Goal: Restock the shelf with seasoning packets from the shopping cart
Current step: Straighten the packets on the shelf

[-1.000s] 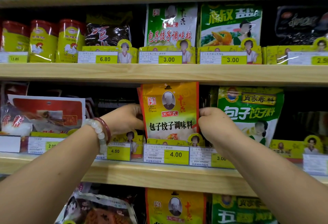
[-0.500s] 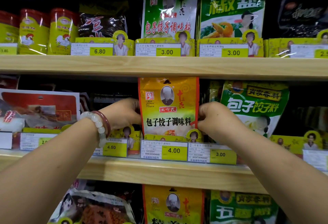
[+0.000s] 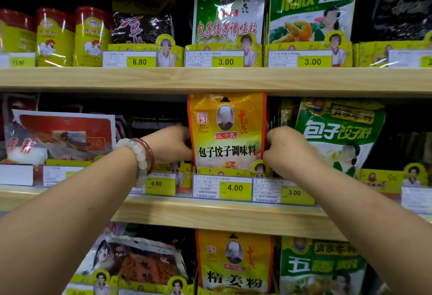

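An orange-yellow seasoning packet (image 3: 226, 131) stands upright on the middle wooden shelf (image 3: 210, 215), behind the 4.00 price tag. My left hand (image 3: 170, 145), with a bead bracelet and a red bangle on the wrist, grips the packet's left edge. My right hand (image 3: 282, 150) pinches its right edge. Both sets of fingertips are hidden behind the packet. The shopping cart is out of view.
A green dumpling-seasoning packet (image 3: 339, 135) stands right of the held one, a red-and-white packet (image 3: 63, 135) to the left. The upper shelf (image 3: 210, 78) holds yellow tins (image 3: 56, 37) and green packets (image 3: 229, 14). More packets (image 3: 233, 262) fill the lower shelf.
The view has shifted slightly, so the shelves sit a little lower in frame than half a second ago. Both hands stay on the packet's edges; the packet still stands upright.
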